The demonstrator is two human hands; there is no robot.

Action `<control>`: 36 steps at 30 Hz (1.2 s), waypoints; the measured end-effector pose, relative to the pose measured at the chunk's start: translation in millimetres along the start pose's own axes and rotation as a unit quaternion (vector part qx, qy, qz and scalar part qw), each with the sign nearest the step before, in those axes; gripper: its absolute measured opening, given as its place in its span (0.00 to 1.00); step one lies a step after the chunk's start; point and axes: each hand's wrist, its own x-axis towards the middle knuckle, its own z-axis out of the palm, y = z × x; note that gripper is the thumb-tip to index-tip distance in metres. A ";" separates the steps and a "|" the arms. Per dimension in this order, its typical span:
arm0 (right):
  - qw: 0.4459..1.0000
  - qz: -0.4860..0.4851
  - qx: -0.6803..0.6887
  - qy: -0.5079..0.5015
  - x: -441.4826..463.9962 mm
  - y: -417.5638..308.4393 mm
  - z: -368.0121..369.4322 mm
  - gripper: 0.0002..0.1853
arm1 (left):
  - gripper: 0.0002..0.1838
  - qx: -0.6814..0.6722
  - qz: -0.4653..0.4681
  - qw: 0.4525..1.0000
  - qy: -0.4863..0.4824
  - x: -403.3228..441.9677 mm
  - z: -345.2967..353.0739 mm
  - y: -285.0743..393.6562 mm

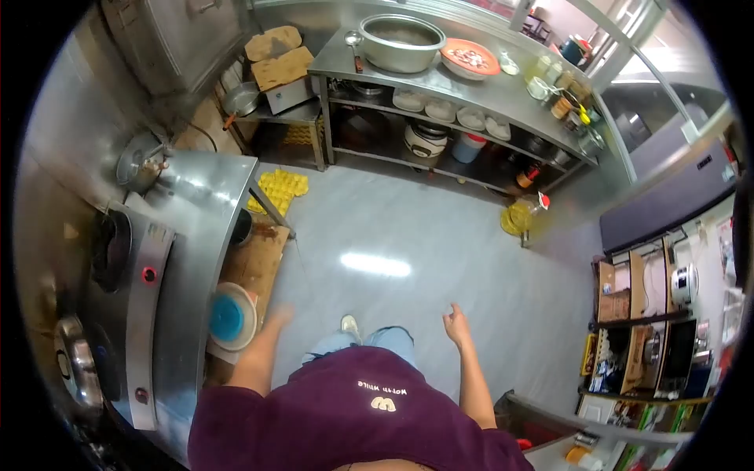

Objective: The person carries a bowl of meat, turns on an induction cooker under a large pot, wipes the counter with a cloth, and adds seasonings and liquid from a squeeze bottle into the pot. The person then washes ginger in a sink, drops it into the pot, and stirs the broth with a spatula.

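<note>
My left hand [280, 315] hangs beside my body, smeared by motion, so its fingers cannot be made out. It is nearest to the pale basin [250, 326] with a blue round item [227, 317] inside, low beside the steel counter. My right hand [455, 323] hangs over the grey floor [518, 306], touching nothing. Its fingers are loosely bent and a little apart, with nothing visible in them.
A steel counter [200, 188] and stove [149, 314] line the left. Ahead, a steel table [503, 90] carries a large metal pot [400, 59] and an orange basin [496, 63]. An oil jug [518, 217] stands on the floor; shelves [635, 314] are at right.
</note>
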 end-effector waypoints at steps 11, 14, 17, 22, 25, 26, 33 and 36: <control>0.979 -0.016 0.116 -0.168 340.1 10.2 -1.7 0.20 | 0.19 0.013 -0.081 0.993 0.088 215.2 -163.7 190.5; 0.980 -0.108 0.023 -0.167 444.7 -20.8 1.6 0.19 | 0.17 0.047 -0.171 0.966 0.187 218.4 -146.3 205.0; 0.970 -0.160 -0.029 -0.182 542.2 -57.2 7.5 0.17 | 0.18 -0.112 -0.218 0.954 0.173 257.2 -158.3 221.7; 0.965 -0.171 -0.011 -0.200 697.5 -116.3 77.6 0.16 | 0.25 -0.324 -0.239 0.886 0.230 412.4 -150.9 203.0; 0.966 -0.198 -0.024 -0.162 773.9 -149.6 133.7 0.17 | 0.26 -0.377 -0.184 0.865 0.275 523.5 -147.6 227.5; 0.968 -0.194 -0.023 -0.155 799.9 -157.5 158.8 0.18 | 0.25 -0.427 -0.156 0.843 0.286 579.8 -128.6 221.6; 0.963 -0.208 -0.148 -0.087 952.1 -207.5 311.0 0.25 | 0.17 -0.519 -0.087 0.829 0.189 764.2 -147.2 268.1; 0.951 -0.231 -0.202 -0.036 998.1 -212.0 363.3 0.29 | 0.17 -0.542 -0.049 0.813 0.207 805.9 -154.6 257.0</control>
